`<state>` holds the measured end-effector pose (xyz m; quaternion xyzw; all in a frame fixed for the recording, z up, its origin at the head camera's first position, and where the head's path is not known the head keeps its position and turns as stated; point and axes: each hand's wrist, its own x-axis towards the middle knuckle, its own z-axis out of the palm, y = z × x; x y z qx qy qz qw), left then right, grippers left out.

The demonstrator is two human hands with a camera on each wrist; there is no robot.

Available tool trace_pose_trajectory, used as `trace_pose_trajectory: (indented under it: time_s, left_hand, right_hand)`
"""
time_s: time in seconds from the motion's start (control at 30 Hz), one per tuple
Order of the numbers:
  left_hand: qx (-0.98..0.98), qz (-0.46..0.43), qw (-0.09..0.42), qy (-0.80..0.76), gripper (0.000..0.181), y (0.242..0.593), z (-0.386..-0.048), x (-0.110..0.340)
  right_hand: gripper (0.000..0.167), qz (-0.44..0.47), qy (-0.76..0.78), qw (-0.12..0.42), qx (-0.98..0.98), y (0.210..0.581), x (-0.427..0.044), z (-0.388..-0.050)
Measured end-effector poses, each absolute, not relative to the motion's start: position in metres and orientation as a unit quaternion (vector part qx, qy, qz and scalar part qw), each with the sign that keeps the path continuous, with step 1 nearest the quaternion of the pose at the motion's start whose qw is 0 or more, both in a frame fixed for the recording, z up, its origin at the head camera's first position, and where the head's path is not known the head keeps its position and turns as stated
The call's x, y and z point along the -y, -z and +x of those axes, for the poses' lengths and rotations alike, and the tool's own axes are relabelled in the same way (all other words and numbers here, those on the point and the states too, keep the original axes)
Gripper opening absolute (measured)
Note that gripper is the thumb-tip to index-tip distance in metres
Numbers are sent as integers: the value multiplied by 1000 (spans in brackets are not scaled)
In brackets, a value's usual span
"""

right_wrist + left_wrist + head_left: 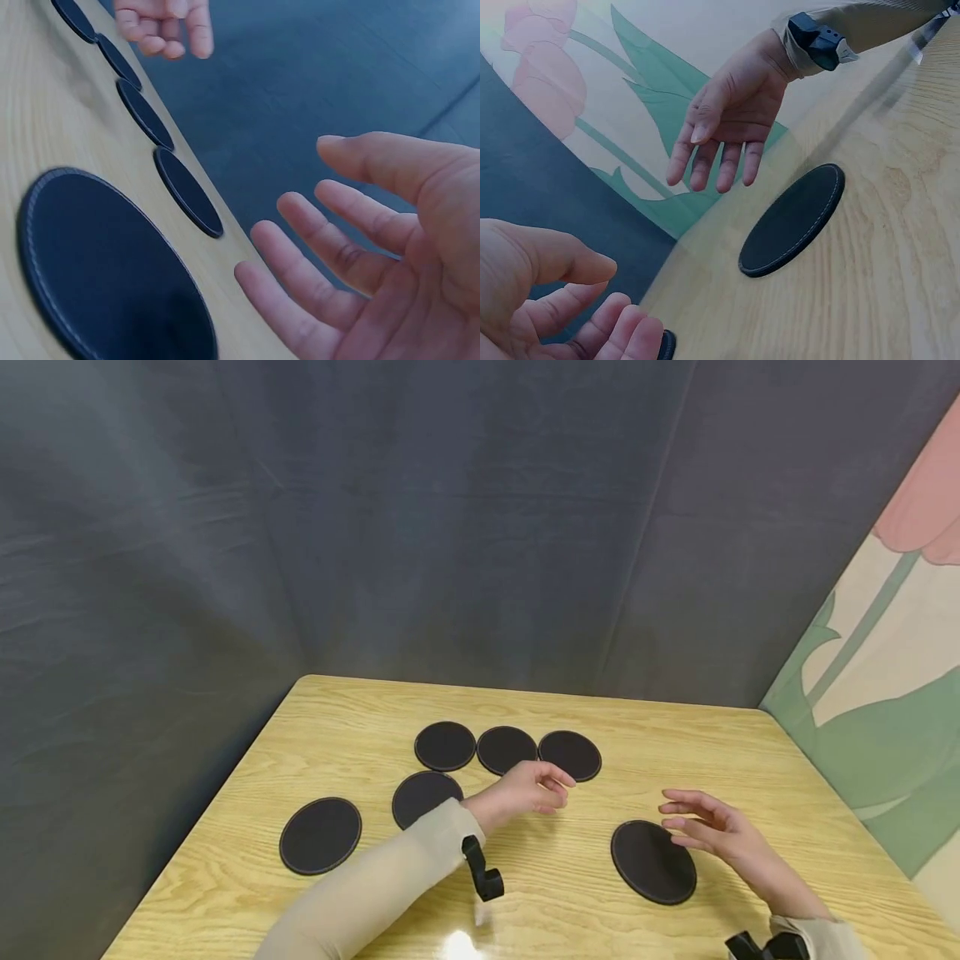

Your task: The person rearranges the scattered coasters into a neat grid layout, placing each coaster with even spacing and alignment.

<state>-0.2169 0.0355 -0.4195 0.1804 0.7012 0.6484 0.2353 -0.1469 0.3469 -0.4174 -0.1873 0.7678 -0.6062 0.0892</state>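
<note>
Black round coasters with stitched rims lie flat on the wooden table. My left hand [525,792] hovers in the middle with loosely bent fingers and nothing in it. It is nearest the right coaster [572,752] of a back row of three; the middle coaster [506,748] and left coaster [445,746] sit beside it, edges touching or nearly so. My right hand [716,833] is raised above a front-right coaster [653,862]. Its fingers are spread and relaxed, and the palm looks bare in the right wrist view [397,277].
Behind my left forearm [390,889] a coaster [423,795] is partly covered. Another coaster [320,836] lies farther left. A dark cloth [465,527] hangs behind the table [360,702], and a flower-patterned panel [885,735] stands at the right.
</note>
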Motion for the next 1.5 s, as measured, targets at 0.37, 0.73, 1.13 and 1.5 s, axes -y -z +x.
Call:
trace_pose_trajectory:
  time_s: [0.37,0.73,1.13,1.5]
  left_hand:
    - [-705,163,261,-639,36,442,-207,-71]
    - [-690,140,277,-654,44,453,-199,-86]
    - [-664,145,310,-665,46,456,-187,-96]
    - [-659,107,280,-690,45,456,-177,-106]
  right_hand:
    - [35,-140,590,87,-790,426,-374,-139]
    - [54,-74,542,169,-820,434,-387,-136]
    - [49,-123,611,221,-750,444,-389,-130]
    - [46,-114,639,243,-720,447,-387,-130]
